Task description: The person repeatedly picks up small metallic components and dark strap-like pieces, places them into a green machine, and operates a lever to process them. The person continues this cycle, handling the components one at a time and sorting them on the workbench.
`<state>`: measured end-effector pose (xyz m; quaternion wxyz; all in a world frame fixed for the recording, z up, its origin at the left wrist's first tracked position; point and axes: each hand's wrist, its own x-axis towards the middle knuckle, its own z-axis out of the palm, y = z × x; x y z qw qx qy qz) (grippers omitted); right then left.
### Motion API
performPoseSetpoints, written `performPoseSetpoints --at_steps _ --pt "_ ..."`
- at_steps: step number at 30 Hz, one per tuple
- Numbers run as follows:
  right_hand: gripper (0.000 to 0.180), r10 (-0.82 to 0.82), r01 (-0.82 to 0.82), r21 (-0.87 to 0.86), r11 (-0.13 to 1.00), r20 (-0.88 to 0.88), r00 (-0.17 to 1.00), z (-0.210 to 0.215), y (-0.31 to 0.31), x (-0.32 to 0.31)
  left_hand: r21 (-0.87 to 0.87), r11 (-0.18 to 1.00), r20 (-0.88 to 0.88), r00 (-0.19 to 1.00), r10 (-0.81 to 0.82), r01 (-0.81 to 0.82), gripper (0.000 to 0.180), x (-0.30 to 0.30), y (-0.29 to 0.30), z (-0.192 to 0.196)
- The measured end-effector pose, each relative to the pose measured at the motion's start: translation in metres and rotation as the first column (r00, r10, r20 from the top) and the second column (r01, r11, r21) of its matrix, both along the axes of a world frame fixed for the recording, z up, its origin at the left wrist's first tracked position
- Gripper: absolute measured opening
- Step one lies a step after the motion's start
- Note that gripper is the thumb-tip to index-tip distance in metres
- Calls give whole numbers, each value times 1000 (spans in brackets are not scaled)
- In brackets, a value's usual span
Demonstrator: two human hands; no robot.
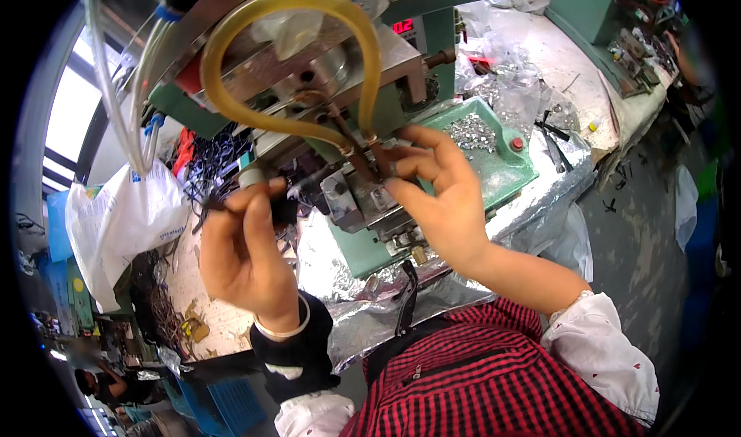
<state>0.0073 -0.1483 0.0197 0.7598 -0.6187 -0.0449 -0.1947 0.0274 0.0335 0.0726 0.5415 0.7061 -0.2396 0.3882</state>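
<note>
Closest to you is your red-and-black checked shirt [494,375], filling the lower edge, with a white sleeve cover [610,352] on the right arm and a black one [297,352] on the left. Just above it a black clip-shaped piece [407,298] hangs over the bench lip.

Your left hand [247,252] is raised left of the machine, thumb and fingers pinched together on a small black part [212,203] whose thin legs stick out to the left. You wear a pale bangle [285,329] at that wrist.

Your right hand [436,198] reaches into the metal jig [363,198] at the front of the green bench machine [432,36]. Its fingers are curled, tips close together at the copper tubes [351,140]; whether they hold anything there cannot be told.

A yellow hose [255,59] loops over the machine's head and comes down right beside your right fingertips, so room there is tight. Between your two hands is a narrow gap, bounded by the jig's left edge.

To the right, a green tray [509,167] holds small silvery parts [471,132] and has a red button [516,143] near its right rim. Crinkled silver foil [532,205] covers the bench edge below it. A white plastic bag [123,221] hangs at left, beside a heap of black parts [212,167]. Bare floor [641,236] lies past the bench's right edge.
</note>
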Motion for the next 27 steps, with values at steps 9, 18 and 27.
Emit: performPoseSetpoints --at_steps 9,18,27 --pt "31 -232 153 -743 652 -4 973 -59 -83 22 632 775 346 896 -279 -3 21 -31 -37 -53" --pt "24 -438 377 -616 692 57 897 -67 -139 16 646 763 316 901 -296 23 29 -23 -34 -67" --pt "13 -452 288 -892 347 111 885 -106 -118 8 563 824 192 958 -215 72 30 -39 -32 -78"
